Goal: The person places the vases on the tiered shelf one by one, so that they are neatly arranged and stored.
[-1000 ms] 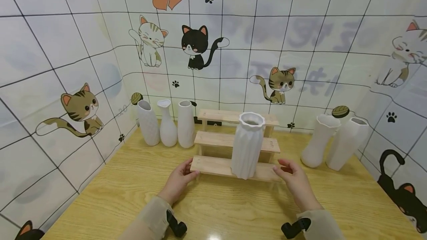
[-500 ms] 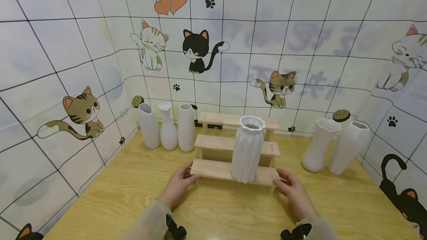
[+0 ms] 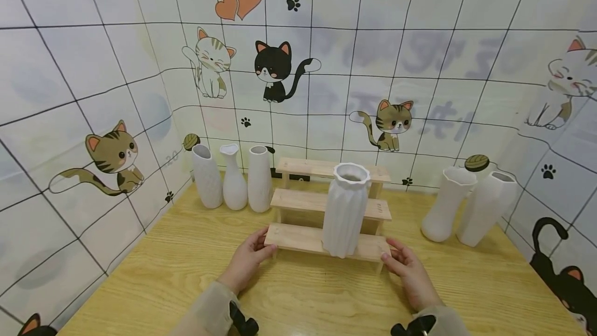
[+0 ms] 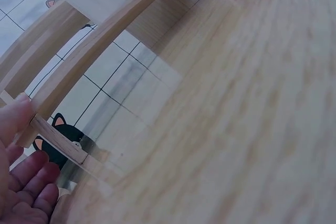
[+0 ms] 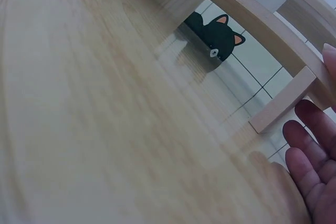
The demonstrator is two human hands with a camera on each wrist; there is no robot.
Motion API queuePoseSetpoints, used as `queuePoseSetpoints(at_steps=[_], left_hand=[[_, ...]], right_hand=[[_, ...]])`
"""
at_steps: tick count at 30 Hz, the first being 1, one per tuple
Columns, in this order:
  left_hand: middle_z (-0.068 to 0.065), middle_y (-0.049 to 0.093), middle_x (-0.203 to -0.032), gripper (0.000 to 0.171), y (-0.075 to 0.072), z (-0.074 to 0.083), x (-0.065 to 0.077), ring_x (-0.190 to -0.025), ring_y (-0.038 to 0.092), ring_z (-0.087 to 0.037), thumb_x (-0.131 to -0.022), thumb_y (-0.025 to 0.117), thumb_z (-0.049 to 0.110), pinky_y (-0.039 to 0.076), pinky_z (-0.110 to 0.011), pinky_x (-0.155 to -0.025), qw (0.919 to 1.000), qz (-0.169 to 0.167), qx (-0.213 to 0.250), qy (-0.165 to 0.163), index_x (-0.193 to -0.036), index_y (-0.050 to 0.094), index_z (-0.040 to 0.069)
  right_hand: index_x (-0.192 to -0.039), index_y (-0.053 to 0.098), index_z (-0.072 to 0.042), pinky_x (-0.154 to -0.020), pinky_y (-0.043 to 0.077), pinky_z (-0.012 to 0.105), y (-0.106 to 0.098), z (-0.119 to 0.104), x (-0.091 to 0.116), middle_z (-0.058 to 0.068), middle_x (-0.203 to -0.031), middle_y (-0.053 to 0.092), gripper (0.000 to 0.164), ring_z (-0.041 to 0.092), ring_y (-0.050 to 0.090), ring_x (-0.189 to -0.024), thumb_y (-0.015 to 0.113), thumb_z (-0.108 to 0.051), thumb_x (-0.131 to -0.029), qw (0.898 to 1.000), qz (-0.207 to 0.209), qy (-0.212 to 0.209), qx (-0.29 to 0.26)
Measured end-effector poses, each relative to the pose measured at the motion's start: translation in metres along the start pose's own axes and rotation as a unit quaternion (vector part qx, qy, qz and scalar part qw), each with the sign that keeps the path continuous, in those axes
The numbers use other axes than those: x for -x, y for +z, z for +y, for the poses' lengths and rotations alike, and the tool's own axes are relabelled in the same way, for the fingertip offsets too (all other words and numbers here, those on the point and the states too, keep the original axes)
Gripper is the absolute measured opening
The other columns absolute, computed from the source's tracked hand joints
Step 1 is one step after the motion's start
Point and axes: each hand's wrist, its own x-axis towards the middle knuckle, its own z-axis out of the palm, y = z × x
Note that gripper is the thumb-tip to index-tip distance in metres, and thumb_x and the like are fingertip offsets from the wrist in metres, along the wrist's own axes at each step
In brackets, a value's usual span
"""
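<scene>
The wooden step shelf (image 3: 326, 206) stands on the table (image 3: 186, 268) between the two hands, its lowest plank the part they hold. The left hand (image 3: 246, 261) grips the left end of that plank: in the head view the thumb lies on top of the board and the fingers curl in beneath the end, and in the left wrist view the thumb tip (image 4: 18, 114) presses against the plank's end above the leg while the other fingers sit loosely bent below it. The right hand (image 3: 407, 271) meets the right end of the same plank, thumb on the upper edge and fingers reaching under; the right wrist view shows its fingers (image 5: 310, 156) fairly straight just beside the leg of the shelf (image 5: 283, 100), so whether they truly clasp the wood cannot be told.

Between the two grips, nearer the right hand than the left, a ribbed white vase (image 3: 345, 209) stands upright on the lowest plank, apart from both hands. The two higher steps rise behind it, away from the grips.

Beyond the left hand, three white vases (image 3: 233, 176) stand in a row against the cat-patterned wall (image 3: 93, 92), close beside the shelf's left end. Beyond the right hand and well off to its outer side, two taller white vases (image 3: 468, 201) stand touching each other. Beige sleeves (image 3: 205, 310) cover both forearms, each with a black camera mount (image 3: 242, 320) at the wrist.
</scene>
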Motion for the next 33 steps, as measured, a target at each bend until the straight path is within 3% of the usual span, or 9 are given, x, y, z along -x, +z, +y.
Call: queuePoseSetpoints(at_steps=[6,12,20,27,33], left_hand=[[-0.018,0.044,-0.140,0.066,-0.002,0.008,0.000,-0.127,0.043,-0.030,-0.094,0.062,0.035,0.032,-0.049,-0.106,0.9984,0.043,0.030,-0.020,-0.145,0.038,0.001],[-0.019,0.040,-0.142,0.064,-0.014,0.026,-0.008,-0.128,0.041,-0.032,-0.096,0.059,0.034,0.034,-0.050,-0.105,0.9960,0.065,0.046,-0.040,-0.146,0.035,0.001],[-0.017,0.042,-0.142,0.062,-0.037,0.063,-0.047,-0.130,0.039,-0.031,-0.097,0.058,0.034,0.030,-0.051,-0.108,0.9960,0.089,0.004,-0.004,-0.146,0.036,0.002],[-0.011,0.038,-0.146,0.062,-0.034,0.090,-0.075,-0.129,0.039,-0.028,-0.096,0.059,0.031,0.037,-0.048,-0.103,0.9903,0.127,-0.056,0.003,-0.148,0.035,0.008],[-0.013,0.027,-0.154,0.072,-0.030,0.096,-0.093,-0.137,0.029,-0.033,-0.094,0.061,0.034,0.032,-0.050,-0.107,0.9823,0.167,-0.085,0.000,-0.151,0.026,0.006]], right_hand=[[-0.145,0.035,-0.001,-0.080,0.046,0.023,0.001,0.003,0.000,-0.001,-0.102,0.056,0.059,0.005,0.053,-0.090,0.062,-0.017,-0.095,1.000,0.007,-0.011,-0.011],[-0.144,0.037,-0.002,-0.081,0.045,0.023,0.002,0.005,0.000,0.000,-0.104,0.055,0.059,0.006,0.053,-0.091,0.063,-0.019,-0.094,1.000,0.013,-0.008,-0.008],[-0.144,0.039,-0.003,-0.081,0.045,0.024,0.002,0.005,0.001,-0.001,-0.103,0.056,0.058,0.006,0.054,-0.092,0.064,-0.019,-0.094,1.000,0.019,-0.012,-0.012],[-0.144,0.038,-0.002,-0.081,0.046,0.025,0.001,0.005,0.001,0.001,-0.104,0.056,0.059,0.006,0.054,-0.092,0.064,-0.021,-0.094,1.000,0.020,-0.012,-0.005],[-0.144,0.039,-0.004,-0.081,0.046,0.025,0.001,0.005,0.000,0.001,-0.102,0.056,0.058,0.007,0.054,-0.091,0.064,-0.019,-0.093,1.000,0.026,-0.003,-0.014]])
